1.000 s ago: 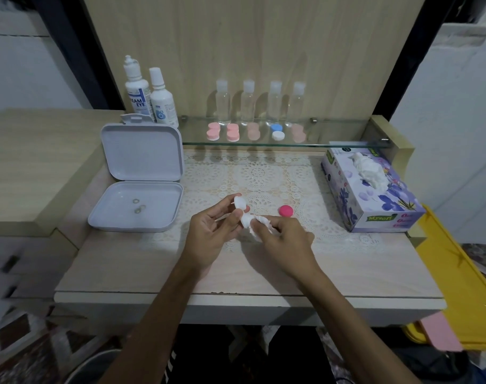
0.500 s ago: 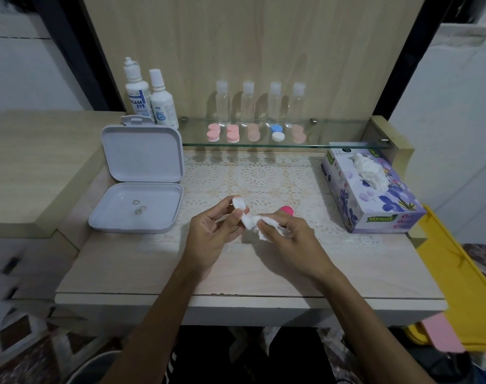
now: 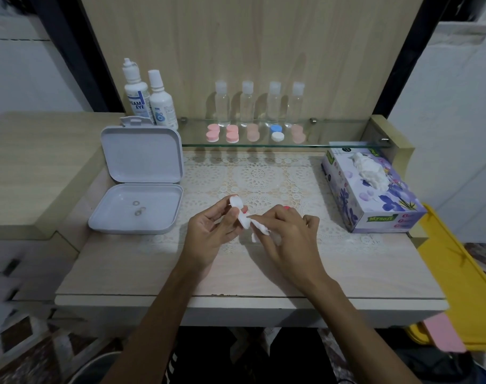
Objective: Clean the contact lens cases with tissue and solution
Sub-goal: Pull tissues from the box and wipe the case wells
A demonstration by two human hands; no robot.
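Seen from above, two hands meet over the middle of a pale counter (image 3: 361,275) with a lace mat (image 3: 264,176). The left hand (image 3: 208,234) pinches one white lens case (image 3: 240,214) between thumb and curled fingers, holding it just above the mat. The right hand (image 3: 289,239) has its fingers curled around a crumpled tissue (image 3: 259,231), pressing it against the case. A red cap (image 3: 286,208) peeks out just behind the right hand, mostly hidden. At the left sits one open white box (image 3: 142,178), its lid upright; three small rings (image 3: 138,208) lie in its tray. Behind it stand two white solution bottles (image 3: 150,101). A glass shelf (image 3: 333,134) along the back wall carries four clear bottles (image 3: 259,103) and, in front of them, five lens cases (image 3: 254,133): four pinkish, one blue and white. One tissue box (image 3: 372,189) stands at the right, near the counter's right edge, with a tissue poking out. Between the white box and the tissue box the mat lies open around the hands, and a bare strip of counter runs from the wrists to the front edge.
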